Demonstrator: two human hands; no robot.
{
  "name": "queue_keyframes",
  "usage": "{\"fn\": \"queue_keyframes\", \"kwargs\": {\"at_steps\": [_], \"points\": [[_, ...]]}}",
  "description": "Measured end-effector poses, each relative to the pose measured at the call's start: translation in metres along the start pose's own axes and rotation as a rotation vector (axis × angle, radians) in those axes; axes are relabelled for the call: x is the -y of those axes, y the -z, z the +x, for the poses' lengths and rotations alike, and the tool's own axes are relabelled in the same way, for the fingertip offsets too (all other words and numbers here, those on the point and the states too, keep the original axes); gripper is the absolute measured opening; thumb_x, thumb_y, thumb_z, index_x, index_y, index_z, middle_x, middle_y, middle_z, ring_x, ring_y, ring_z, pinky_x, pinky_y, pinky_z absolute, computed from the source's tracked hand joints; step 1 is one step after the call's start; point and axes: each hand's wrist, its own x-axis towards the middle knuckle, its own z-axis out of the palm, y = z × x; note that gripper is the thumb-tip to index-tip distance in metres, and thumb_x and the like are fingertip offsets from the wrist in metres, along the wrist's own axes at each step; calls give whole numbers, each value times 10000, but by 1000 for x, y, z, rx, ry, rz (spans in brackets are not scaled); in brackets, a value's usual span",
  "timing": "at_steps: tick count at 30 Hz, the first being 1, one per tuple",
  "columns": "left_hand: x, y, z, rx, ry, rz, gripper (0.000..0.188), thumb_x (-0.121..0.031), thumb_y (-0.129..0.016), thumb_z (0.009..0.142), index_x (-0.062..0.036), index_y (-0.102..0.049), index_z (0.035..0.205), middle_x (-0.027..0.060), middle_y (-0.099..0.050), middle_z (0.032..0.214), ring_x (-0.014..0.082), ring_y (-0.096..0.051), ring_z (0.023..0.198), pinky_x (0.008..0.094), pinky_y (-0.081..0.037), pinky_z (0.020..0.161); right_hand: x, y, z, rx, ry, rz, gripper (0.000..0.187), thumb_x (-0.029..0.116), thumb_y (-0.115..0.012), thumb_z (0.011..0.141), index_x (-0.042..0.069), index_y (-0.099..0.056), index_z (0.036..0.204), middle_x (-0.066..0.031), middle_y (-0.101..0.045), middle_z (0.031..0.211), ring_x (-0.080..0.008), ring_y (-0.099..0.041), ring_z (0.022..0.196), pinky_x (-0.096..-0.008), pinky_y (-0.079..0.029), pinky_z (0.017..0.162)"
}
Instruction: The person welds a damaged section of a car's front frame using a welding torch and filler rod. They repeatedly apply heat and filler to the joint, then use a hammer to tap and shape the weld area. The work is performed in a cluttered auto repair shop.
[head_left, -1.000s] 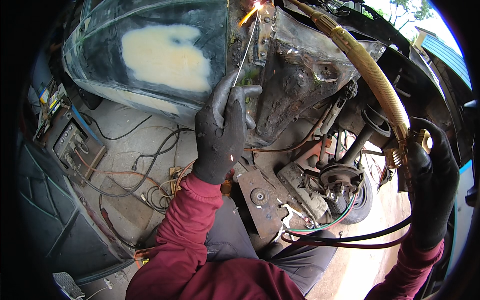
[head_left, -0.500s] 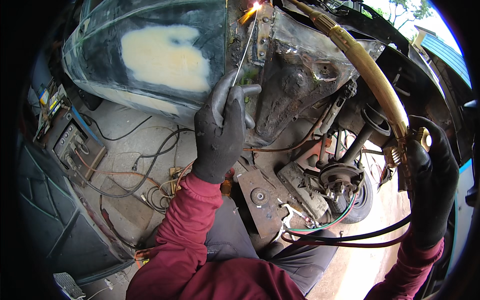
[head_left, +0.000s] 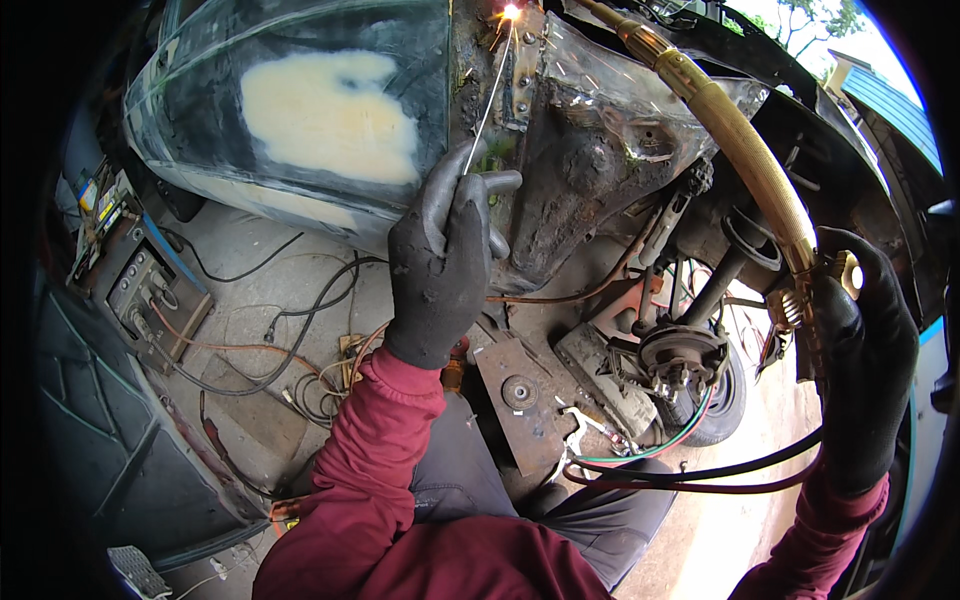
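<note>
My black-gloved left hand [head_left: 440, 255] pinches a thin welding rod [head_left: 490, 110] between thumb and fingers. The rod slants up to a bright, sparking spot on the car's rusty, riveted metal edge [head_left: 522, 85]. On the right, my gloved right hand [head_left: 865, 360] is wrapped round the valve end of a brass gas torch [head_left: 750, 155]. The torch's long neck reaches up and left toward the glow; its tip is out of sight at the top edge. Left of the rod is a dark car panel [head_left: 420, 60] with a cream filler patch [head_left: 330, 115].
Hoses [head_left: 700, 478] hang from the torch across my right side. A bare brake hub [head_left: 685, 350] and a tyre [head_left: 728, 405] stand below the wheel arch. A metal plate [head_left: 510, 430] lies by my knees. At left, a boxy machine [head_left: 140, 290] trails cables over the floor.
Sparks now scatter more widely, also to the right over the metal; before, an orange spray went down-left. Both hands, rod and torch look nearly unmoved.
</note>
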Motion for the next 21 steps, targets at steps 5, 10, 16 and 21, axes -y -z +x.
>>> {"fn": "queue_keyframes", "kwargs": {"at_steps": [5,10,16,21], "points": [[-3,0,2,-2,14,-13,455,-207,-455,1166,46,-508,1541,164,-796,1208,89,-668,672,270,-553,643,2,-2,1,0,-16,-14,343,260,-750,1042,46,-712,1307,-79,-732,1145,-146,-679,1024,-321,-558,908],[-2,2,-5,20,2,35,459,-220,-452,1170,43,-507,1542,163,-799,1186,82,-657,666,263,-545,638,2,6,-5,22,-43,-146,386,306,-754,1033,32,-711,1301,-82,-722,1135,-142,-670,1027,-319,-553,909],[2,-4,-76,142,169,-160,501,-294,-462,1182,13,-474,1578,173,-789,1192,37,-630,639,212,-507,591,-15,-3,-80,60,-430,432,352,241,-748,1043,-13,-678,1276,-94,-718,1077,-133,-678,935,-309,-563,837],[-12,-10,-159,394,394,-450,752,-357,-655,1102,-10,-318,1677,179,-752,1298,40,-617,673,213,-483,594,-37,-37,-176,235,-698,979,597,415,-848,962,-50,-648,1280,-152,-748,1068,-198,-747,954,-358,-611,866]]}}
